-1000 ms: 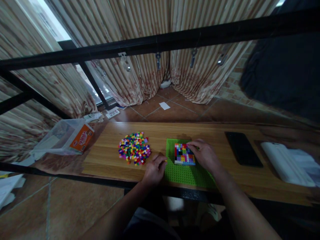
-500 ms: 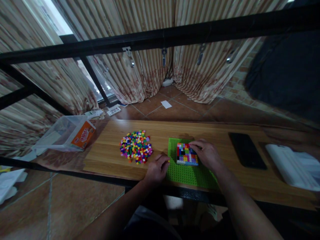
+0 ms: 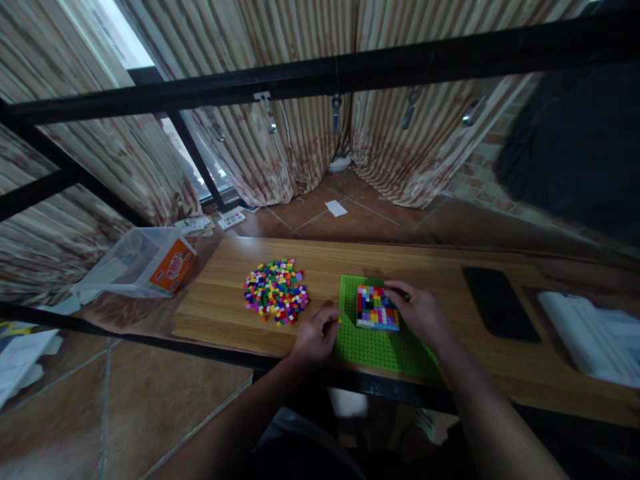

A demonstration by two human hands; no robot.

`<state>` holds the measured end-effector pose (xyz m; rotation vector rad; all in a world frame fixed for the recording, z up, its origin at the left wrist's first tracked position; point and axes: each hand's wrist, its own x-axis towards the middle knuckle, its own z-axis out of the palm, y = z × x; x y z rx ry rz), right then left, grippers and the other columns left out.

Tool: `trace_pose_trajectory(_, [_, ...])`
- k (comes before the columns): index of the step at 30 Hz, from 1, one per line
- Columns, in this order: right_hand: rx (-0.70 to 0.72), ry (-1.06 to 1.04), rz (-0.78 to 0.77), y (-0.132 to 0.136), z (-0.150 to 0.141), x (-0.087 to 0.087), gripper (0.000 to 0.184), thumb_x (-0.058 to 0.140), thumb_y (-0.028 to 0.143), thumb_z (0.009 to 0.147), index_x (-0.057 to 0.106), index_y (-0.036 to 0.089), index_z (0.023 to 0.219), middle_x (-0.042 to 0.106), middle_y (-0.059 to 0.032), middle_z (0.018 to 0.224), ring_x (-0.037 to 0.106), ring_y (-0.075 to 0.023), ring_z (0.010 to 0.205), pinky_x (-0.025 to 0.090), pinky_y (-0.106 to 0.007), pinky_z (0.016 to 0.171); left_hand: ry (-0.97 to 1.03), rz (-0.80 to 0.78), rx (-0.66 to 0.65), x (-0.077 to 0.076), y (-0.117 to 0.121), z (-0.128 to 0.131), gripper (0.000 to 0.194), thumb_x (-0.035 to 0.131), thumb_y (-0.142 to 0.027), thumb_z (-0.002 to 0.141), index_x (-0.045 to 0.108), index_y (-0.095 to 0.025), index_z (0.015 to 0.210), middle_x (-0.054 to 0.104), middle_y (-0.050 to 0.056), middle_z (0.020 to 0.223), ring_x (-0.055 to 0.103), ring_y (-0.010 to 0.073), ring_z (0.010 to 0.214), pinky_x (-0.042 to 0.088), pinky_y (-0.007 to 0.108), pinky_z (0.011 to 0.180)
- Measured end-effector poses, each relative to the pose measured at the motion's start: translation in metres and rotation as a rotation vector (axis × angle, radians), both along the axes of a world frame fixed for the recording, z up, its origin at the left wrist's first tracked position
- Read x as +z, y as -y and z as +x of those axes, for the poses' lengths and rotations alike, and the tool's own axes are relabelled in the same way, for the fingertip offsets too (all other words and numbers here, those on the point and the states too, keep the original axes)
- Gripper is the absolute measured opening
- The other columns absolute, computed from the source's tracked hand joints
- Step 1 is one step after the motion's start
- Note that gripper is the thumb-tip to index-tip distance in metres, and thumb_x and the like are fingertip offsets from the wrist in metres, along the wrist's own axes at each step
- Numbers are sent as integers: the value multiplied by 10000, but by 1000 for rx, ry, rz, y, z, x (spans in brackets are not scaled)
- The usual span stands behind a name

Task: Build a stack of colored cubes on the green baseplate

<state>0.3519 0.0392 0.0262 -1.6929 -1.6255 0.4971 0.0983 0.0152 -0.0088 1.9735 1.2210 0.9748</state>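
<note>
A square block of multicoloured toy bricks (image 3: 379, 309) stands on a green studded baseplate (image 3: 385, 353). My right hand (image 3: 420, 310) is closed in a pinch at the block's far right corner; whatever lies between thumb and finger is hidden. Near the plate's left edge, my left hand (image 3: 316, 335) is closed, with a tiny yellow brick (image 3: 340, 321) showing at its fingertips. Left of that hand, a loose pile of small coloured bricks (image 3: 277, 292) covers part of the wooden tabletop (image 3: 215, 300).
A black phone-like slab (image 3: 500, 304) and a white packet (image 3: 583, 337) lie to the right. Off the table's left end sits a clear plastic box (image 3: 120, 267) with an orange label. A black metal bar (image 3: 310, 77) with hooks crosses beyond the table.
The whole view has shifted slightly, so things appear a little further right. Both hands keep nearly the same places, the right still pinching at the block's corner.
</note>
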Motion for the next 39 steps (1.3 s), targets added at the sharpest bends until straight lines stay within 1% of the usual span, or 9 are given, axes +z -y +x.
trace_pose_trajectory(4, [-26,20,166,10,-11,18,291,531,418,902,734,214,944,738,-79,969,681,-228,882,525,-379,838,75,-37,15,2,1,1,220,562,-156,873,653,-196,1069,684,53,928,655,179,884,531,309,815])
trace_pose_trajectory(7, [96,-2,215,22,-33,29,247,525,377,935,724,230,946,731,-55,939,679,-202,872,525,-339,816,146,-70,29,3,1,2,205,565,-148,865,665,-191,1039,681,43,911,654,165,867,534,290,802])
trace_pose_trajectory(11, [337,56,172,36,-66,27,217,504,294,965,710,238,1005,721,-40,951,668,-177,861,518,-315,791,271,-113,65,0,0,3,197,598,-164,856,670,-178,1039,686,52,941,662,158,877,548,291,831])
trace_pose_trajectory(14, [398,195,207,39,-79,19,212,514,258,962,708,232,1045,719,-55,955,647,-200,884,498,-352,814,349,-162,98,-1,1,3,180,619,-194,860,666,-169,1032,690,60,941,669,159,883,558,302,853])
trace_pose_trajectory(20, [383,383,253,35,-86,8,204,526,277,963,728,247,960,716,-52,923,592,-222,870,425,-384,808,444,-207,85,-1,3,3,187,667,-248,846,672,-164,1013,700,53,919,679,150,861,574,304,850])
trace_pose_trajectory(29, [386,258,233,37,-88,1,190,533,299,962,707,240,914,707,-44,899,604,-215,865,441,-377,802,473,-231,91,-5,2,3,234,685,-254,829,666,-166,1045,723,63,939,704,162,869,588,323,854])
trace_pose_trajectory(32, [375,216,241,37,-85,5,203,525,302,964,707,240,899,709,-43,890,611,-214,868,451,-375,812,446,-219,74,-2,3,3,233,675,-255,833,662,-168,1048,724,66,941,707,166,876,585,319,854])
trace_pose_trajectory(35, [295,177,252,32,-70,18,224,519,327,964,716,243,898,718,-49,927,621,-217,891,458,-381,839,416,-172,74,-1,3,2,200,660,-251,840,670,-171,1023,722,61,913,703,167,855,581,312,838])
trace_pose_trajectory(39, [77,39,212,21,-32,29,263,534,412,935,728,237,906,723,-61,938,642,-221,895,481,-378,840,373,-126,76,-1,3,1,151,634,-232,854,684,-173,983,718,57,913,694,161,842,574,287,798])
